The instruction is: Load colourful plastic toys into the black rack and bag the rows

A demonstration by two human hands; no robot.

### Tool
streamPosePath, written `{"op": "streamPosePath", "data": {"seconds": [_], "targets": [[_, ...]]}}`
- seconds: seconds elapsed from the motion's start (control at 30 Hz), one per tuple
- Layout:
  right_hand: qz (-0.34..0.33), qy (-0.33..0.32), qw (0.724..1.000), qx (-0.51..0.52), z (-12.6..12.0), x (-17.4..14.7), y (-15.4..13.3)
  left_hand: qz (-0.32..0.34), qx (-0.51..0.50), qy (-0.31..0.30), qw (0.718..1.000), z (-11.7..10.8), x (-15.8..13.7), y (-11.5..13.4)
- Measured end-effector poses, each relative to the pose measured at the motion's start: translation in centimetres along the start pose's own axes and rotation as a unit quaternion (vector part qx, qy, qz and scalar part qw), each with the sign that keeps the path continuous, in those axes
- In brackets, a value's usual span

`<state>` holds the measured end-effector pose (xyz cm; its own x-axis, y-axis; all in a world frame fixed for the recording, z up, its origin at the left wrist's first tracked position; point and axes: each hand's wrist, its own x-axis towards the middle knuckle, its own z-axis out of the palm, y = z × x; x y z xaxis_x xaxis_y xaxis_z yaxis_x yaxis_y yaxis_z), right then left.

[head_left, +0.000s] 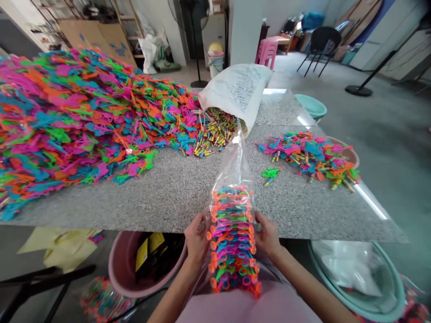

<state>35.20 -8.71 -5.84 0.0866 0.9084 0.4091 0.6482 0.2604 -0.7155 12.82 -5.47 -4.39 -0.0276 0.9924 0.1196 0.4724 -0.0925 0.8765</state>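
Note:
A stack of bright plastic toys point(233, 244) in orange, pink, blue and green leans against my body at the table's front edge. Its far end sits inside a clear plastic bag point(232, 166), whose narrow tip points away across the table. On the left side of the stack, my left hand point(198, 235) is closed on the bag's edge. My right hand point(267, 232) pinches the bag's opposite edge. The fingertips of both hands are partly hidden by the bag and toys. A single green toy point(270, 173) lies on the table to the right.
A large heap of loose toys point(84, 121) covers the table's left. Small striped sticks point(218, 130) spill from a white sack point(240, 89). Another toy pile point(313, 154) lies right on the granite table point(161, 193). Below stand a pink tub point(116, 264) and a green basin point(397, 287).

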Motion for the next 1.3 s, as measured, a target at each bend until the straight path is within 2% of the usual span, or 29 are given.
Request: {"op": "streamPosePath", "data": {"seconds": [0.1, 0.17, 0.3, 0.47, 0.57, 0.67, 0.73, 0.8, 0.87, 0.9, 0.97, 1.03, 1.1, 1.17, 1.23, 1.3], "targets": [[-0.079, 0.070, 0.994, -0.022, -1.0, 1.2, -0.6, 0.083, 0.030, 0.052, 0.995, -0.4, 0.1, -0.2], [-0.159, 0.084, 0.983, -0.040, -1.9, 1.8, -1.0, 0.160, 0.061, 0.054, 0.984, -1.0, 0.3, -0.2], [-0.254, 0.022, 0.966, -0.035, -3.6, 1.8, -1.8, 0.260, 0.106, 0.043, 0.959, -2.4, -0.5, 0.4], [-0.361, -0.038, 0.929, -0.074, -4.7, 0.1, -2.0, 0.321, 0.128, 0.080, 0.935, -3.4, -2.5, 0.5], [-0.346, -0.054, 0.934, -0.075, -4.6, 0.0, -2.1, 0.304, 0.110, 0.036, 0.945, -4.0, -2.2, 0.4], [-0.286, -0.077, 0.954, -0.052, -4.2, 0.6, -2.3, 0.198, 0.084, -0.095, 0.972, -5.0, -0.5, 1.1], [-0.257, -0.099, 0.961, -0.030, -3.9, 1.0, -2.5, 0.131, 0.064, -0.170, 0.975, -5.6, 0.7, 2.0], [-0.245, -0.113, 0.963, -0.012, -3.7, 1.1, -2.6, 0.097, 0.070, -0.194, 0.974, -5.9, 1.2, 2.8], [-0.259, -0.101, 0.960, -0.021, -3.6, 0.8, -2.6, 0.095, 0.119, -0.162, 0.975, -5.8, 0.6, 3.1], [-0.278, -0.085, 0.956, -0.035, -3.6, 0.5, -2.4, 0.115, 0.146, -0.124, 0.975, -5.6, -0.1, 2.9], [-0.337, -0.050, 0.938, -0.069, -4.0, -0.3, -2.0, 0.199, 0.182, -0.035, 0.962, -5.1, -2.2, 2.0], [-0.396, -0.039, 0.913, -0.095, -4.6, -1.3, -1.4, 0.312, 0.187, 0.020, 0.931, -4.8, -4.6, 0.7], [-0.426, -0.069, 0.895, -0.113, -5.3, -2.3, -1.0, 0.378, 0.198, 0.046, 0.903, -4.6, -6.8, -0.4], [-0.432, -0.115, 0.886, -0.122, -6.0, -3.2, -0.9, 0.411, 0.203, 0.066, 0.886, -4.6, -8.4, -1.1], [-0.432, -0.146, 0.883, -0.112, -6.2, -3.8, -1.3, 0.429, 0.199, 0.082, 0.877, -4.5, -9.3, -1.2], [-0.428, -0.141, 0.889, -0.086, -6.0, -4.0, -2.3, 0.430, 0.197, 0.096, 0.876, -4.4, -9.5, -0.7]]}}
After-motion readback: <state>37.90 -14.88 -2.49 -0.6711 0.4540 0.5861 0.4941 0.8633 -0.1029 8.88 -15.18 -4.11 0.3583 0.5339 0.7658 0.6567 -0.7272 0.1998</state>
